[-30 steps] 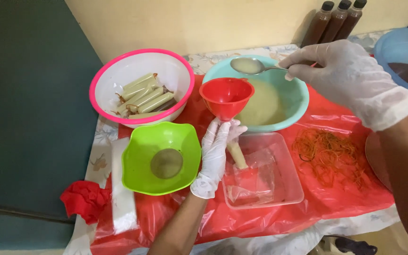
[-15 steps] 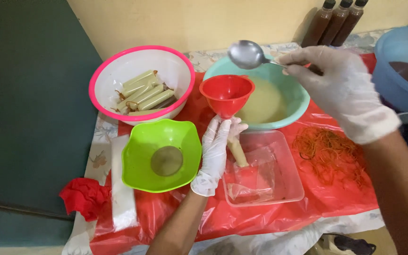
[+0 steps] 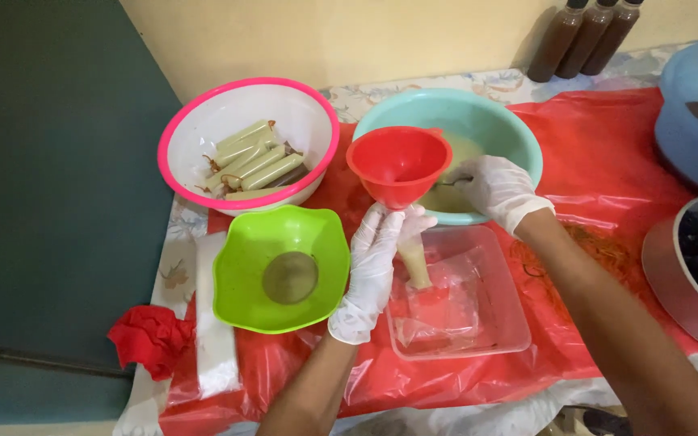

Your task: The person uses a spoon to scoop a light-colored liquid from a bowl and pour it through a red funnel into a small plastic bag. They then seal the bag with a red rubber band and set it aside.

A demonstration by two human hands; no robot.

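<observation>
Centre frame: gloved left hand (image 3: 372,270) grips red funnel (image 3: 398,165) spout and narrow plastic tube bag (image 3: 414,260) (partly filled, pale) over clear tray (image 3: 501,323). Gloved right hand (image 3: 494,190) holds spoon (image 3: 452,182) inside teal bowl (image 3: 490,121) of pale liquid.

three dark brown bottles (image 3: 587,36) at back wall, filled tube packets (image 3: 254,157) in pink-rimmed bowl (image 3: 195,121)
</observation>
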